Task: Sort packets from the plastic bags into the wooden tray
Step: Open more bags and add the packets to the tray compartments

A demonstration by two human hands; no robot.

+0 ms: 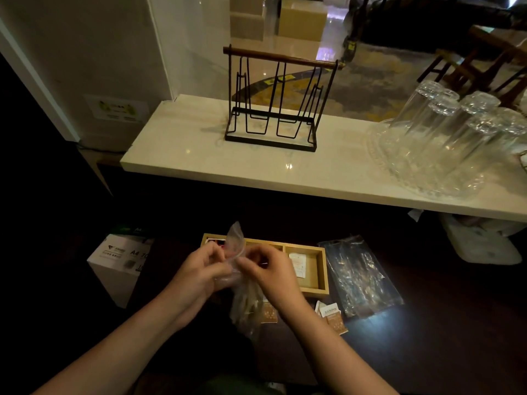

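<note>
I hold a clear plastic bag (242,300) up over the dark table, with packets showing inside its lower part. My left hand (199,269) pinches the bag's left edge near the top and my right hand (271,269) pinches the right edge. Behind my hands lies the wooden tray (320,292) with compartments; its right compartment holds white packets (297,263), and a red-and-dark packet (218,243) shows in the left one. Loose brown-and-white packets (332,316) lie on the table in front of the tray. A second, flat clear bag (359,277) lies right of the tray.
A white A4 paper box (119,266) stands to the left. The marble counter (185,149) above carries a black wire rack (273,109) and several upturned glasses (456,132) on a glass tray. A white object (482,246) sits under the counter at right.
</note>
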